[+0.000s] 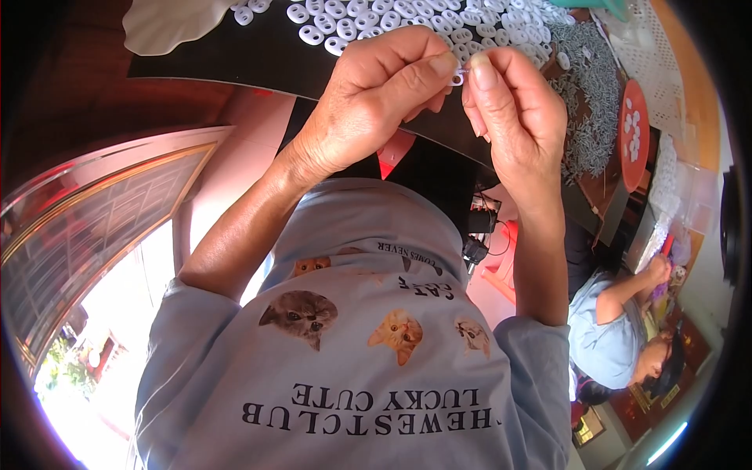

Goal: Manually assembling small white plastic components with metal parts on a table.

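Above the dark table's near edge, my hands meet with their fingertips almost touching. My left hand [384, 86] pinches a small white plastic piece [457, 80] with a round hole, most of it covered by thumb and fingers. Closed in a pinch beside it, my right hand [513, 106] holds a tiny thin grey screw, its end against the white piece and the rest hidden. Many white oval two-hole pieces [345, 30] lie spread on the tabletop beyond my hands. To their right is a heap of small grey screws [591, 102].
A white scalloped dish [168, 27] sits at the far left. An orange-red plate [627, 160] with white pieces stands right of the screws, near a white perforated basket [654, 59]. Part of a green container [607, 6] shows at the top. A co-worker [607, 329] sits at right.
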Action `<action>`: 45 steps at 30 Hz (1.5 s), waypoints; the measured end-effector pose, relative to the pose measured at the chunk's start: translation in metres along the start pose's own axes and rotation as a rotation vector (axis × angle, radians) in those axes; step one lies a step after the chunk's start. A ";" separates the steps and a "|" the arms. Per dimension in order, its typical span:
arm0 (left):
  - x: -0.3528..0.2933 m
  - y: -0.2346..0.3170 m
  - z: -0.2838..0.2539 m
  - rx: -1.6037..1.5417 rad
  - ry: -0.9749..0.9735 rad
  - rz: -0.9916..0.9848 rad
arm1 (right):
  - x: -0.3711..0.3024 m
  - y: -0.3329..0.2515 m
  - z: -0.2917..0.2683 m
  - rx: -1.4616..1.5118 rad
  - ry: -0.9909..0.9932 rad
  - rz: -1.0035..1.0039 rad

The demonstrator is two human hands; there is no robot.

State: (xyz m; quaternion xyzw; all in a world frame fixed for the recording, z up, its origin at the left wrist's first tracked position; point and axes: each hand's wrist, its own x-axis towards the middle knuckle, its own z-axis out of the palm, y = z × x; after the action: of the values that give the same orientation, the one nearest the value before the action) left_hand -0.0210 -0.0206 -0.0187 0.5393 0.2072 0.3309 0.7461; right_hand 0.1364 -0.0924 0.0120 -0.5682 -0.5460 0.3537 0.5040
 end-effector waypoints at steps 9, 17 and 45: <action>-0.002 0.003 -0.003 0.077 -0.046 -0.042 | 0.002 0.003 -0.001 -0.045 -0.003 -0.040; -0.001 0.002 -0.003 0.112 -0.050 -0.048 | 0.003 0.004 -0.002 -0.042 -0.014 -0.048; -0.002 0.000 0.000 0.114 -0.048 -0.020 | -0.006 0.003 0.001 -0.031 -0.010 0.017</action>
State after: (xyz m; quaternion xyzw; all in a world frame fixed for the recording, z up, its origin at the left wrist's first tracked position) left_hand -0.0224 -0.0222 -0.0184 0.5867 0.2130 0.2979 0.7223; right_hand 0.1349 -0.0979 0.0078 -0.5788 -0.5492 0.3523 0.4891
